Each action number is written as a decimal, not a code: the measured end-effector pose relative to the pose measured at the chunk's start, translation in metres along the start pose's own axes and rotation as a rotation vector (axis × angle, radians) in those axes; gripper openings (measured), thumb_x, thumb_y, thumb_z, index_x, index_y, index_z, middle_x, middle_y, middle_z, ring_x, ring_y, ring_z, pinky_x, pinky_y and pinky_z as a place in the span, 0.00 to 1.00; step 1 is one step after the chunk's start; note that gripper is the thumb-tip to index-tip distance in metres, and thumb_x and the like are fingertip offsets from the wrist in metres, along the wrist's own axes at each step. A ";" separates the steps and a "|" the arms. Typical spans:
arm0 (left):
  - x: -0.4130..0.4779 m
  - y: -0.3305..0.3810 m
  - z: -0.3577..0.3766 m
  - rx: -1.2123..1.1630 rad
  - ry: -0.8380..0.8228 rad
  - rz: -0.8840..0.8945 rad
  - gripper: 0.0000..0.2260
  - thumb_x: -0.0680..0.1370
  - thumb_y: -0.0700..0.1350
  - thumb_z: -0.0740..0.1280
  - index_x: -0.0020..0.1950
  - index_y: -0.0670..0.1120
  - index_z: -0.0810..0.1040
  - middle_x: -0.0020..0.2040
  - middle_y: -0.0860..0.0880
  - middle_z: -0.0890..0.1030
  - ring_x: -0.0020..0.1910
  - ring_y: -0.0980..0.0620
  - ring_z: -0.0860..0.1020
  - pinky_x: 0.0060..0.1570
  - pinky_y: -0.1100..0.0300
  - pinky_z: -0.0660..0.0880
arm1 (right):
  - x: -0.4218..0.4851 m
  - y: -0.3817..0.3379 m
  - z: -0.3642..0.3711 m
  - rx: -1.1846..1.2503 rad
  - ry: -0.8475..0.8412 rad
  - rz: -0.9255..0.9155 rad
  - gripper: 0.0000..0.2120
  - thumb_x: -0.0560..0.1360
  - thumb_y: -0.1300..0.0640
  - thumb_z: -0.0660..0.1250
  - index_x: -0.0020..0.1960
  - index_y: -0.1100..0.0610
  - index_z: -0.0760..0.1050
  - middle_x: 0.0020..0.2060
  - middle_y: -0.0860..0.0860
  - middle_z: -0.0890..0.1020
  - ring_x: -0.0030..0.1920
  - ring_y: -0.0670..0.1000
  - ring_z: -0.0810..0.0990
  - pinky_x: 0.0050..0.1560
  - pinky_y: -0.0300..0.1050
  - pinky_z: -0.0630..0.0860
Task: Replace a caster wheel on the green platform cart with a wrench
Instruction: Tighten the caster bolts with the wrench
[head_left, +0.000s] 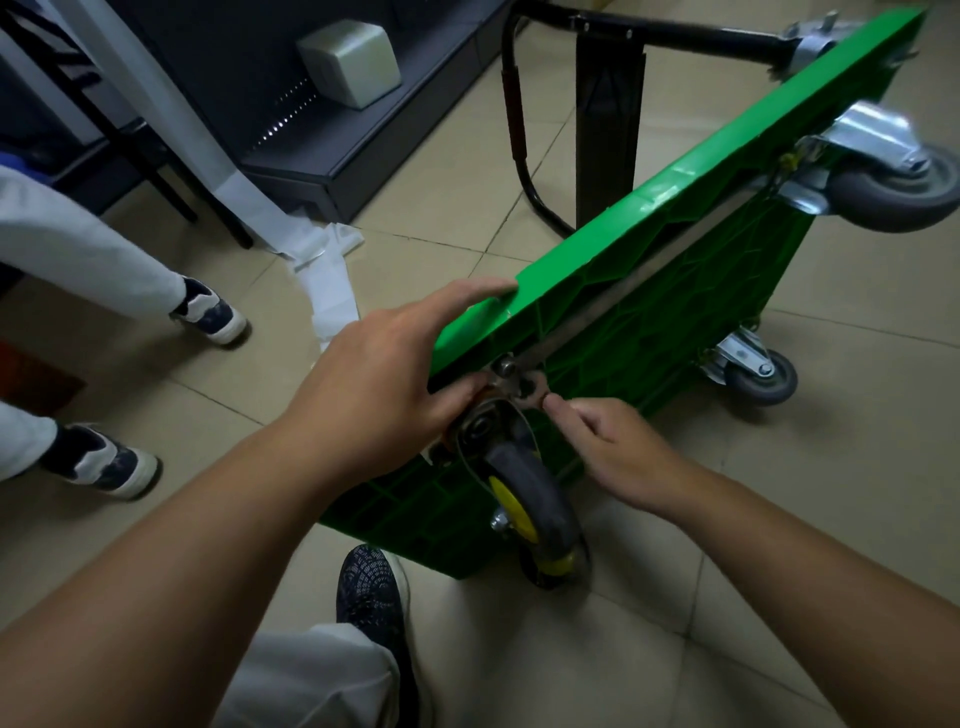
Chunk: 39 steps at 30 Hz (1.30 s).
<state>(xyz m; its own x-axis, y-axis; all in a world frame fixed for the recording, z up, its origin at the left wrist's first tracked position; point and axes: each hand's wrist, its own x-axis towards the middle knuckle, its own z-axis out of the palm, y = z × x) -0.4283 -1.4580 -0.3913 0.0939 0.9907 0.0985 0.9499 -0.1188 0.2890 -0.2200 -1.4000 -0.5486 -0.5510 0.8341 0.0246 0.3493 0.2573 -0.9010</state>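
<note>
no text, label or number can be read anywhere here.

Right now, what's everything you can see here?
Green platform cart: one, green, tipped on its side on the floor.
Yellow-hubbed caster: one, black and yellow, cart's near corner.
Grey casters: three, grey, silver brackets, far corners.
Handle: one, black, behind cart.
Box: one, pale grey, dark shelf.
White strip: one, floor, left.
Bystander's shoes: two, white and navy, left.
Own shoe: one, dark, bottom.
Left grip: holds cart's edge.
Right grip: pinches at mounting plate.
</note>
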 end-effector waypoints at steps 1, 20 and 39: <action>0.000 0.000 0.000 -0.007 0.000 -0.003 0.31 0.77 0.53 0.74 0.75 0.71 0.64 0.43 0.60 0.76 0.35 0.69 0.72 0.34 0.66 0.63 | -0.004 0.009 -0.014 -0.187 0.012 -0.015 0.31 0.77 0.31 0.53 0.31 0.56 0.64 0.25 0.48 0.65 0.26 0.48 0.66 0.32 0.40 0.60; 0.000 -0.003 0.004 -0.033 -0.002 -0.003 0.30 0.77 0.53 0.73 0.75 0.69 0.66 0.56 0.58 0.82 0.36 0.61 0.73 0.39 0.57 0.68 | 0.035 -0.076 -0.082 -1.248 0.110 -0.594 0.36 0.78 0.30 0.34 0.40 0.49 0.75 0.34 0.48 0.79 0.38 0.53 0.79 0.50 0.50 0.66; 0.000 -0.002 0.005 -0.024 0.007 -0.003 0.31 0.77 0.51 0.73 0.76 0.67 0.66 0.60 0.56 0.83 0.47 0.50 0.80 0.45 0.52 0.77 | 0.009 -0.026 0.015 0.039 -0.015 0.010 0.34 0.76 0.27 0.46 0.31 0.56 0.62 0.27 0.50 0.65 0.29 0.48 0.65 0.32 0.46 0.60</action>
<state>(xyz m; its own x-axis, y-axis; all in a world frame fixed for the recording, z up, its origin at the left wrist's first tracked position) -0.4289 -1.4573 -0.3967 0.0887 0.9906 0.1042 0.9429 -0.1173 0.3117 -0.2452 -1.4067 -0.5315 -0.5593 0.8289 0.0094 0.3248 0.2295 -0.9175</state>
